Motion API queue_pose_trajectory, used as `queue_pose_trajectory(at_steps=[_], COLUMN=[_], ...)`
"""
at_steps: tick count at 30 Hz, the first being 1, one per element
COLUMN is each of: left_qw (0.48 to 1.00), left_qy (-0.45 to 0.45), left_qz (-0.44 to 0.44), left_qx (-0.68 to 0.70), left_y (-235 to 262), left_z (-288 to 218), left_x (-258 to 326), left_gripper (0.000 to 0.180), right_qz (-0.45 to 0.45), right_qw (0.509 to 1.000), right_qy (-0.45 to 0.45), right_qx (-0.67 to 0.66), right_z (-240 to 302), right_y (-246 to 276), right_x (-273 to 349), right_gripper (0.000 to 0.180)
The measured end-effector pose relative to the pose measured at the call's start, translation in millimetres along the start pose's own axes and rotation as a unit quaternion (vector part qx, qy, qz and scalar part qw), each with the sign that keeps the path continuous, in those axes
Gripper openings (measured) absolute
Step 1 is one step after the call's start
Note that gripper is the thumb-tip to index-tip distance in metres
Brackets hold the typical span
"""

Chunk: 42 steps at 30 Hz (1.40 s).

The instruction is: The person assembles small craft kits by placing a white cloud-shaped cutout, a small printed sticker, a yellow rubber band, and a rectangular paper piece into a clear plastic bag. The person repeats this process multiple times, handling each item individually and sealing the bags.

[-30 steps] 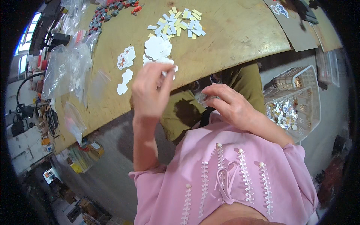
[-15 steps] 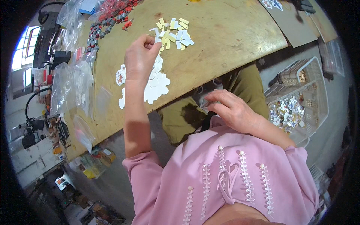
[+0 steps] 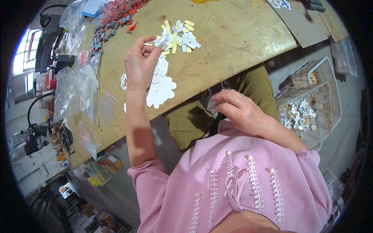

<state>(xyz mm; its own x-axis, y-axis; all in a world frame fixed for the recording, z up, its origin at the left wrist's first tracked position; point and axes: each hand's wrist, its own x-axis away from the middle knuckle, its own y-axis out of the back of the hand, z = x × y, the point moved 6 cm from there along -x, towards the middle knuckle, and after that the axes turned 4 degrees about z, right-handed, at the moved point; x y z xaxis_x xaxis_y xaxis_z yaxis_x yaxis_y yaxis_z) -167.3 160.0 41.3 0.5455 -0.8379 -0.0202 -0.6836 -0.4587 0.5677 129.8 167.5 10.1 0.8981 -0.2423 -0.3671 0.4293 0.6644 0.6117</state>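
Note:
My left hand [image 3: 140, 64] reaches over the brown table [image 3: 233, 35] and pinches a small pale slip at the edge of a heap of yellow and white paper slips [image 3: 178, 35]. Under its wrist lies a stack of white flower-shaped cutouts [image 3: 161, 83]. My right hand [image 3: 241, 110] rests above my lap, near the table's edge, fingers closed on a small clear plastic bag [image 3: 213, 105]. My pink blouse fills the lower frame.
Clear plastic bags [image 3: 79, 89] and red and grey small parts [image 3: 112, 19] lie along the table's left side. A white wire basket [image 3: 311, 105] with shiny pieces stands on the floor at the right. Lamps and cluttered shelves are at the far left.
My left hand has moved from the white cutouts near my lap up and away to the heap of slips. My right hand has stayed in place with the bag.

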Motion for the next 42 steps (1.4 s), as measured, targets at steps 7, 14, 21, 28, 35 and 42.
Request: queue_pose_trajectory(at_steps=[7, 14, 21, 28, 35, 42], left_qw=[0.998, 0.978, 0.986, 0.987, 0.980, 0.985], left_qy=[0.007, 0.044, -0.050, -0.029, -0.101, -0.074], left_qz=[0.005, 0.048, 0.101, 0.153, 0.123, 0.107], left_qx=[0.062, 0.200, 0.122, 0.027, -0.117, -0.111], left_y=[6, -2, -18, -33, -37, -44], left_z=[14, -10, -18, -22, -39, -41], left_x=[7, 43, 67, 88, 90, 88], left_gripper=[0.020, 0.011, 0.009, 0.010, 0.012, 0.012], right_qz=[0.005, -0.018, -0.027, -0.004, 0.008, 0.008], right_qw=[1.000, 1.000, 0.997, 0.997, 0.996, 0.996], right_qy=[0.011, 0.017, 0.068, 0.077, 0.086, 0.086], right_qx=[0.004, 0.011, 0.005, -0.006, -0.028, -0.037], right_z=[5, 6, 12, 12, 11, 6], right_y=[1, 11, 14, -2, 1, -3], right_x=[-6, -17, -31, -28, -38, -39], right_gripper=[0.019, 0.021, 0.019, 0.020, 0.020, 0.018])
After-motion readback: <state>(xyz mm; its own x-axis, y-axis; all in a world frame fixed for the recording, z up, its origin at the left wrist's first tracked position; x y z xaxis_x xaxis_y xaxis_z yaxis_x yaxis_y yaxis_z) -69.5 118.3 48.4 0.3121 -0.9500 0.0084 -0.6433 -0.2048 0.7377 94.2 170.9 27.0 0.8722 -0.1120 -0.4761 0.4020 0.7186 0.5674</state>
